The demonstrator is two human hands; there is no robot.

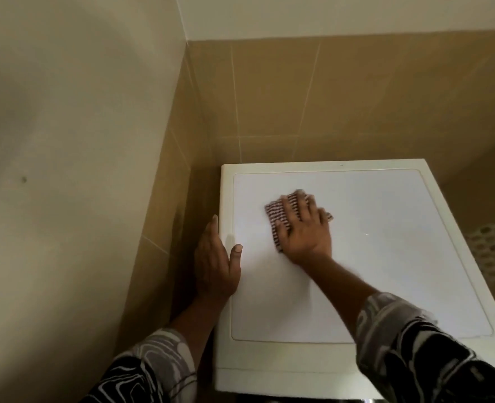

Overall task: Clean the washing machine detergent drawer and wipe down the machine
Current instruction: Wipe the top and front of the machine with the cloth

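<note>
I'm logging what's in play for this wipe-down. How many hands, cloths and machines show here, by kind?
Hands: 2, the left hand resting on the machine's left edge and the right hand pressing flat on the cloth
Cloths: 1, the striped cloth
Machines: 1, the white washing machine
Total: 4

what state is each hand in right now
Left hand: open, resting on the machine edge.
Right hand: open, pressing flat on the cloth.
</note>
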